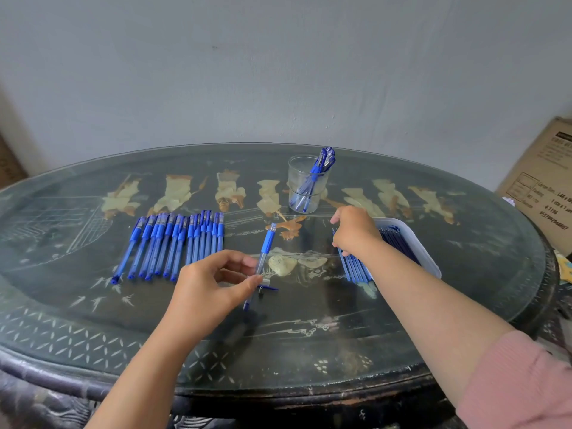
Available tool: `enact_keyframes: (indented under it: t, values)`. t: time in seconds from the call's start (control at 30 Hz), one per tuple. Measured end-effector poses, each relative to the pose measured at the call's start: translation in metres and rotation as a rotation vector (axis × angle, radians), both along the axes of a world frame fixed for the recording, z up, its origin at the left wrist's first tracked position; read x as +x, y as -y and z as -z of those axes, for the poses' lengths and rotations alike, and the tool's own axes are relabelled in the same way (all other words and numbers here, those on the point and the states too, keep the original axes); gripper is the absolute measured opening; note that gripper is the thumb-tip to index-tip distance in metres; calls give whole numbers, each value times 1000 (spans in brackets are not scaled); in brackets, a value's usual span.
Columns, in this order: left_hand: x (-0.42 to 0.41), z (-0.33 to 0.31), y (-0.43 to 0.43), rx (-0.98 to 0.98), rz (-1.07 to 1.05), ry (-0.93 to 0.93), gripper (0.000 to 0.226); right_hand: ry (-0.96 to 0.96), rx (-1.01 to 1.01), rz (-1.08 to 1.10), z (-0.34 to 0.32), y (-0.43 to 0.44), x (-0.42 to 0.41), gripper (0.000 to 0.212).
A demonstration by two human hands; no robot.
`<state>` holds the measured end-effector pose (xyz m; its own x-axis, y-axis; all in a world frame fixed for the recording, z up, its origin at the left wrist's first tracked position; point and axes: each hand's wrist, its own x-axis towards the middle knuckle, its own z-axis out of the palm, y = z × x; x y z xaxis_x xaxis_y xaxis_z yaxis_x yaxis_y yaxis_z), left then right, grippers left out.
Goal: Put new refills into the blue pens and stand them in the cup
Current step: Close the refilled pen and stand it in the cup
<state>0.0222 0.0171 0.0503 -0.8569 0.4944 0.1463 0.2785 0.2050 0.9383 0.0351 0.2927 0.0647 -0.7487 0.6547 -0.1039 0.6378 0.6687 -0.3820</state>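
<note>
The left hand [210, 289] pinches a blue pen [263, 261] between thumb and fingers near the pen's lower half; the pen tilts up and away from the hand, its grip end raised toward the far side. Just beside the thumb, on the table [93, 329], lies a small cap [268, 287]. The right hand [356, 232] reaches palm-down over a row of refills [354, 269] lying just beside a white tray [424, 252]; its fingers curl onto the refills' far ends, but whether they grip one cannot be told. More refills lie in the tray behind that hand. Beyond and between the hands stands a clear cup [305, 184] holding several pens. Left of the left hand lies a row of pens [176, 243].
</note>
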Motion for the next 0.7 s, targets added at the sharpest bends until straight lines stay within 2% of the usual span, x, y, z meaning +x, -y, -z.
enact_keyframes:
  t: [0.3, 0.5, 0.7]
  values:
    - [0, 0, 0, -4, -5, -22, 20, 18, 75, -52, -3, 2, 5, 47]
    - [1, -1, 0, -1, -13, -28, 19, -46, 41, -33, -2, 0, 4, 47]
    - [2, 0, -1, -17, -26, -15, 19, -187, -7, -10, -3, -7, 9, 37]
